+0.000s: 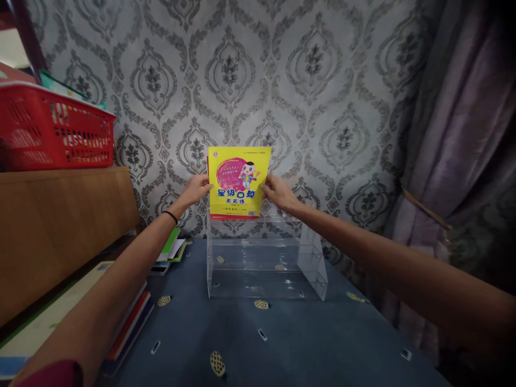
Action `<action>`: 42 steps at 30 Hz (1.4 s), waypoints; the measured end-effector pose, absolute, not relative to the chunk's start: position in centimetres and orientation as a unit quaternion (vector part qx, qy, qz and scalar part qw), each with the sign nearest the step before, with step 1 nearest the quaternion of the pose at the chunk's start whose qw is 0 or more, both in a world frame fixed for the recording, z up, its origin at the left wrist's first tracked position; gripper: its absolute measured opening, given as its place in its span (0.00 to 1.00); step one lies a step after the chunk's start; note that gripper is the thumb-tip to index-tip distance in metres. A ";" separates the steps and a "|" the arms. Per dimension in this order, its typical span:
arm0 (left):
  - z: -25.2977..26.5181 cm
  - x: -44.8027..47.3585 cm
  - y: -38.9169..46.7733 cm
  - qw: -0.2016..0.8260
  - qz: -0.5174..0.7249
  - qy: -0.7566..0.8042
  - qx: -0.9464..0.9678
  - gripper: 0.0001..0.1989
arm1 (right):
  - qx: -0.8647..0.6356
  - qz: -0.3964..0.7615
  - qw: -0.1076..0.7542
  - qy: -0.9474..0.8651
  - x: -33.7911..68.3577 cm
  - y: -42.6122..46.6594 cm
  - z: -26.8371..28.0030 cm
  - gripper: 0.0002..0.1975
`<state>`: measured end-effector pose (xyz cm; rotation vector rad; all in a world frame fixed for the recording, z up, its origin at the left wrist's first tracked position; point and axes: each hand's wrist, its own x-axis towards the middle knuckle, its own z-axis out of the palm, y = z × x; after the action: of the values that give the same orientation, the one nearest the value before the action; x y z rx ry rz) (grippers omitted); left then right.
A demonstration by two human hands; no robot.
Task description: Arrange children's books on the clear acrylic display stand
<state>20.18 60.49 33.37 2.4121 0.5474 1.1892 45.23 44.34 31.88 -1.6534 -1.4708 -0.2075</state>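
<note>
A yellow workbook (241, 183) with a pink circle and a cartoon child on its cover is upright between my hands. A red edge shows behind its left side and bottom. My left hand (196, 191) pinches the left edge, with a dark band round that wrist. Closed on the right edge is my right hand (278, 192). The workbook is at the top rear of a clear acrylic stepped rack (258, 279), over its left part. Whether its bottom rests on the upper tier I cannot tell.
The rack stands on a dark blue patterned tablecloth (242, 344) against a wallpapered wall (229, 70). Stacked books (131, 328) and smaller books (171, 244) lie at left. A red basket (84, 126) sits on a wooden cabinet (68, 215). A curtain (439, 177) hangs at right.
</note>
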 end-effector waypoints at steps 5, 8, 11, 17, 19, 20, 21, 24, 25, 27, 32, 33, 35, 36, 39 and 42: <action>32.6 19.9 60.4 0.186 0.414 0.230 0.861 0.05 | -0.692 -0.107 0.408 -0.586 44.8 44.5 31.9 0.02; 32.4 19.9 60.4 0.181 0.416 0.238 0.859 0.05 | -0.702 -0.116 0.394 -0.582 44.6 44.8 32.1 0.02; 32.2 20.2 60.8 0.181 0.428 0.252 0.849 0.06 | -0.711 -0.119 0.382 -0.579 44.5 45.0 32.3 0.03; 32.0 20.9 61.5 0.202 0.436 0.268 0.835 0.09 | -0.729 -0.111 0.370 -0.566 44.5 45.6 32.5 0.03; 32.0 20.9 61.5 0.208 0.430 0.263 0.838 0.05 | -0.732 -0.104 0.371 -0.562 44.6 45.9 32.5 0.03; 32.0 20.9 61.5 0.209 0.428 0.261 0.840 0.04 | -0.733 -0.101 0.373 -0.560 44.6 46.0 32.5 0.03; 32.0 20.9 61.5 0.210 0.427 0.259 0.840 0.04 | -0.733 -0.096 0.376 -0.558 44.6 46.1 32.5 0.03; 32.0 20.8 61.5 0.212 0.430 0.257 0.839 0.04 | -0.729 -0.080 0.392 -0.556 44.8 46.5 32.4 0.04; 31.9 20.8 61.5 0.212 0.431 0.256 0.839 0.04 | -0.726 -0.072 0.400 -0.555 44.8 46.7 32.3 0.03; 31.8 20.7 61.6 0.215 0.432 0.256 0.838 0.04 | -0.719 -0.055 0.418 -0.553 44.9 47.0 32.2 0.03; 31.6 20.8 61.8 0.230 0.434 0.251 0.834 0.05 | -0.698 0.011 0.466 -0.543 45.5 47.9 31.5 0.03; 31.5 20.8 61.9 0.234 0.434 0.249 0.833 0.06 | -0.694 0.024 0.475 -0.541 45.7 48.0 31.4 0.03; 31.3 20.9 61.9 0.246 0.433 0.246 0.831 0.06 | -0.683 0.047 0.491 -0.539 46.0 48.2 31.1 0.02; 31.3 20.9 61.9 0.252 0.431 0.246 0.831 0.07 | -0.677 0.058 0.498 -0.539 46.1 48.3 30.9 0.02; 31.1 21.2 61.7 0.266 0.418 0.248 0.832 0.08 | -0.661 0.092 0.508 -0.546 46.4 48.4 30.4 0.05; 31.0 21.4 61.5 0.265 0.406 0.249 0.839 0.10 | -0.646 0.117 0.510 -0.556 46.6 48.5 30.0 0.10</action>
<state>21.44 61.52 31.01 2.2651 0.6728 1.0956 46.56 48.46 29.99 -1.5553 -1.3385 0.2808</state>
